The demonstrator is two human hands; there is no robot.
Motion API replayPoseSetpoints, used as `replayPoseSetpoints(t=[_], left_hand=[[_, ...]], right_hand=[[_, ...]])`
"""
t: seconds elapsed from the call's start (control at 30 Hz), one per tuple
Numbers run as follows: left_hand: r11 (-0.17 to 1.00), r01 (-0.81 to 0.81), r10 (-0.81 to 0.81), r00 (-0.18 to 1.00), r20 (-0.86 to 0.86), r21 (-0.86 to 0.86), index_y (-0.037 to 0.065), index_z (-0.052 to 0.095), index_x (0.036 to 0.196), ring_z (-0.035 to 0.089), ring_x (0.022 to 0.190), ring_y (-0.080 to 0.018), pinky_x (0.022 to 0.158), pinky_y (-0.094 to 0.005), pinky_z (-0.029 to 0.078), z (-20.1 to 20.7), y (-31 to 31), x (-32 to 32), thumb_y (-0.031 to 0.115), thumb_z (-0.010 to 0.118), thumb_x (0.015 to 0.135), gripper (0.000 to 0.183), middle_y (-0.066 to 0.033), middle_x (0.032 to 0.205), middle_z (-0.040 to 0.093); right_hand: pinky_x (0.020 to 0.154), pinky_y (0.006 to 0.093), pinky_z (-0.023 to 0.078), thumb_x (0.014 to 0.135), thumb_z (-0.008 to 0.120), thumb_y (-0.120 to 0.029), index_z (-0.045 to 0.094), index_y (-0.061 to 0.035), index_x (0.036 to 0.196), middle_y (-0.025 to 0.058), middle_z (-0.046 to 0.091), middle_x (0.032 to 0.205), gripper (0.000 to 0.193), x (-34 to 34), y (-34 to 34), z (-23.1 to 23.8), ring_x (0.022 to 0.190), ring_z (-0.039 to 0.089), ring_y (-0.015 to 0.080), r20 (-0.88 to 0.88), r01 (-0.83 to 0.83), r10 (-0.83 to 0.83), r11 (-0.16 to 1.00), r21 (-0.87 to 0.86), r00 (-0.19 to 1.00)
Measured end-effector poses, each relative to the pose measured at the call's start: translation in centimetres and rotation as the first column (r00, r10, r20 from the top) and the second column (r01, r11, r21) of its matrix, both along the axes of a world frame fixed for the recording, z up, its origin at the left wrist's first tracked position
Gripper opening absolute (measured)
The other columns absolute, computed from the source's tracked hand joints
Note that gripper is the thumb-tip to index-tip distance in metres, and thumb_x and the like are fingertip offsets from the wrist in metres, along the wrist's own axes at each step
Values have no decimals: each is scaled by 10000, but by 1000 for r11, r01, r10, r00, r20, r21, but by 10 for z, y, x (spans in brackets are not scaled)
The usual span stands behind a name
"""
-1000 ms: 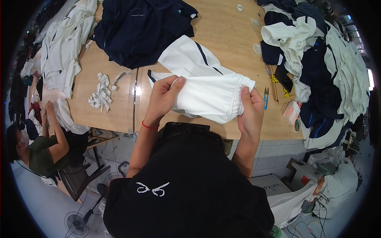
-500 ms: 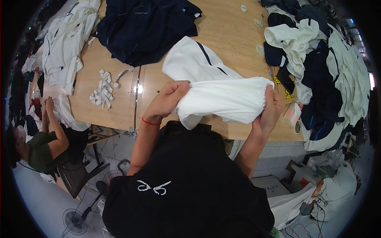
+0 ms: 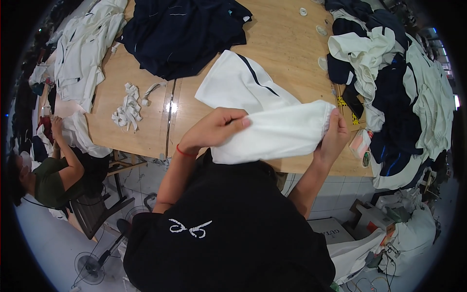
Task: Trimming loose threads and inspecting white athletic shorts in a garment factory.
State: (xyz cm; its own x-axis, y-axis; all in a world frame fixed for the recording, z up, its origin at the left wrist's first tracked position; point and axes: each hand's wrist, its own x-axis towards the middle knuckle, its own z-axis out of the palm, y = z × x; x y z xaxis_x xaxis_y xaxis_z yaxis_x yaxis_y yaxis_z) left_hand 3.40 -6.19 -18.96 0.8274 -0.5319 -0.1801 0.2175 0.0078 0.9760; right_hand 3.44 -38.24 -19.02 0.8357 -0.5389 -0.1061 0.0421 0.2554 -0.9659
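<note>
A white garment [image 3: 279, 131] with a narrow navy stripe is stretched between my hands over the table's near edge. At its right end the gathered cuff is gripped by my right hand [image 3: 335, 136], thumb on top and fingers partly hidden behind the cloth. My left hand [image 3: 219, 129], with a red string at the wrist, pinches the cloth toward the left end, thumb lying over it. The striped part of the garment spreads flat on the wooden table [image 3: 287, 63] beyond my hands.
A navy garment heap [image 3: 187, 36] lies at the far middle, and white strips [image 3: 127, 109] sit to the left. White garments [image 3: 87, 48] are piled far left; a mixed white and navy pile [image 3: 394, 97] covers the right. At left, a co-worker [image 3: 56, 173] handles white cloth.
My left hand has shifted right along the cloth, its thumb now laid over the top. The garment's near fold has flattened and spread. My right hand keeps its hold on the cuff.
</note>
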Motion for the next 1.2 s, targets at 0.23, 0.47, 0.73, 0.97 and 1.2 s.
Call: replayPoseSetpoints(t=[0.23,0.47,0.73,0.97,1.2], left_hand=[[643,-746,758,590,278,-171,-9,664,986,554,746,-73,749,-221,486,-22,37,-12,-231,399,731,429,-25,862,625],[375,-798,926,338,166,-472,20,536,865,492,661,-87,603,-234,477,-24,58,-4,-238,394,627,378,-27,776,550],[936,194,-63,912,405,-293,-18,748,979,714,992,-263,840,-358,582,34,26,-4,140,709,884,188,-138,1047,757],[815,515,-334,792,511,-264,-6,704,751,670,708,-278,659,-369,542,51,-39,-43,635,636,1002,692,-120,722,665],[825,428,-170,811,559,-370,21,549,580,528,505,-238,461,-377,379,51,-62,-37,767,607,945,833,-69,541,523]], right_hand=[[787,287,527,948,587,87,642,-16,909,95,685,867,123,-23,-26,0,809,647,175,297,462,-359,759,-458,885],[619,259,332,710,419,232,413,-59,742,44,462,675,292,-32,-26,-1,631,411,121,382,370,-204,823,-432,901],[1071,433,477,856,572,135,686,20,1011,169,697,1091,224,-27,55,41,1149,663,301,309,-195,327,900,-389,893],[724,433,547,1093,344,-572,713,64,977,231,724,981,744,-51,133,84,803,708,373,412,-561,783,622,-547,466],[587,380,498,1108,291,-587,666,22,827,201,690,823,769,-32,121,102,640,635,282,308,-465,806,555,-690,505]])
